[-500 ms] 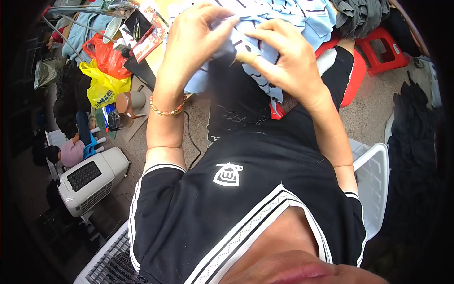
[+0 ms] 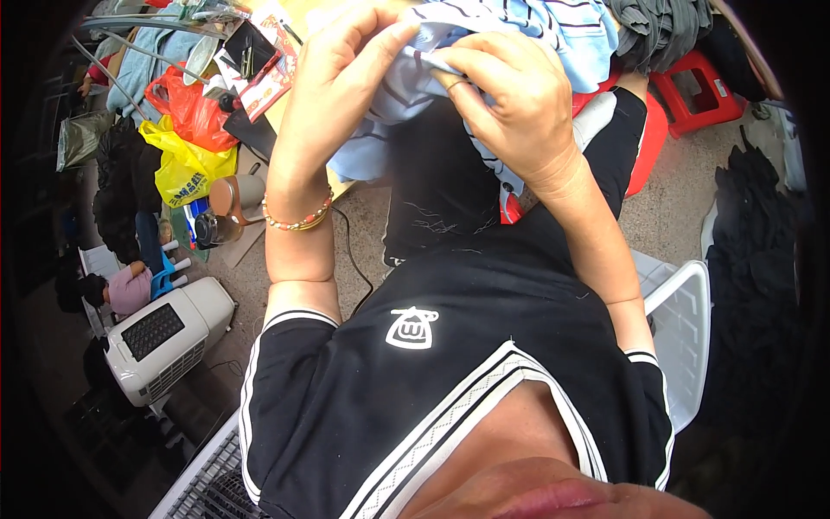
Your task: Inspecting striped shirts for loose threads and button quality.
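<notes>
Up at the top edge I hold a light blue garment with dark stripes (image 2: 566, 39), bunched and partly hanging over my lap. The thumb and fingers of my left hand (image 2: 350, 73) pinch a folded edge of it; a beaded bracelet circles that wrist. Close by on the right, my right hand (image 2: 519, 108) grips the same edge between thumb and bent fingers, with a ring-like band on one finger. The edge is drawn between the two hands. The far fingertips of my left hand are partly hidden by the cloth.
A grey fabric heap (image 2: 661, 35) and red stool (image 2: 692, 95) stand at right, with dark cloth (image 2: 752, 251) below. Red (image 2: 194, 108) and yellow bags (image 2: 190, 164) and a lidded jar (image 2: 220, 227) lie left. Beyond are a white slatted appliance (image 2: 169, 337) and a seated person (image 2: 130, 290).
Both hands have closed more tightly on the garment's edge and turned it up. My right hand has shifted slightly left and its fingers have curled in.
</notes>
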Demonstrator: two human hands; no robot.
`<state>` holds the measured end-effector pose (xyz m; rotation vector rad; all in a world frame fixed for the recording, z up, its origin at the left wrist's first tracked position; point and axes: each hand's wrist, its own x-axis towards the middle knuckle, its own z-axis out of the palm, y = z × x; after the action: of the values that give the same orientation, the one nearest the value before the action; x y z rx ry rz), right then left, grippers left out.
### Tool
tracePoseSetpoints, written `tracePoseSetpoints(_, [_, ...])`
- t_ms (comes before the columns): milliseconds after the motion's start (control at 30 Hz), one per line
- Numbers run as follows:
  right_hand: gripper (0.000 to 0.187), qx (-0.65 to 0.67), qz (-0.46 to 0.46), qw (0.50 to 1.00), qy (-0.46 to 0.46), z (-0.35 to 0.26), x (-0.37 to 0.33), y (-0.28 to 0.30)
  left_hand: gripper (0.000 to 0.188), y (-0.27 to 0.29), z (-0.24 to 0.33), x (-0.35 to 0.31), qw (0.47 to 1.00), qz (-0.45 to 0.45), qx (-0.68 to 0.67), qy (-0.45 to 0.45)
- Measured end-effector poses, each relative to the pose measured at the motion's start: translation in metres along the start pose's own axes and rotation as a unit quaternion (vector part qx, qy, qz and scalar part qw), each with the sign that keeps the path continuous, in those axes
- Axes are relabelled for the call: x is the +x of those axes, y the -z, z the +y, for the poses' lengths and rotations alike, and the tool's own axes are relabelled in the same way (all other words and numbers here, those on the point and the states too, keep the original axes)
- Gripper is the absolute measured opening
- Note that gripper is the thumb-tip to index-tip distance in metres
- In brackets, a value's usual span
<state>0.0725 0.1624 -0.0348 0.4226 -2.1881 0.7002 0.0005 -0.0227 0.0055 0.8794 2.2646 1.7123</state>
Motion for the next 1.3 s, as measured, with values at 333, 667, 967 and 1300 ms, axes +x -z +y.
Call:
tracePoseSetpoints(333, [0.014, 0.049, 0.040, 0.998, 0.023, -0.006, -0.001, -0.002, 0.018, 0.000, -0.021, -0.017, 0.987, 0.034, -0.156, 0.037])
tracePoseSetpoints(667, [0.015, 0.145, -0.006, 0.988, -0.045, -0.014, 0.004, -0.001, 0.018, -0.014, -0.021, -0.030, 0.986, 0.087, -0.141, 0.015])
tracePoseSetpoints(967, [0.019, -0.026, 0.065, 0.988, 0.137, 0.000, 0.006, 0.007, 0.018, -0.020, -0.010, -0.036, 0.991, 0.081, -0.108, 0.018])
tracePoseSetpoints(1300, [0.024, -0.101, 0.041, 0.966, 0.235, 0.004, 0.009, 0.020, 0.017, -0.020, 0.000, -0.040, 0.993, 0.083, -0.079, 0.015])
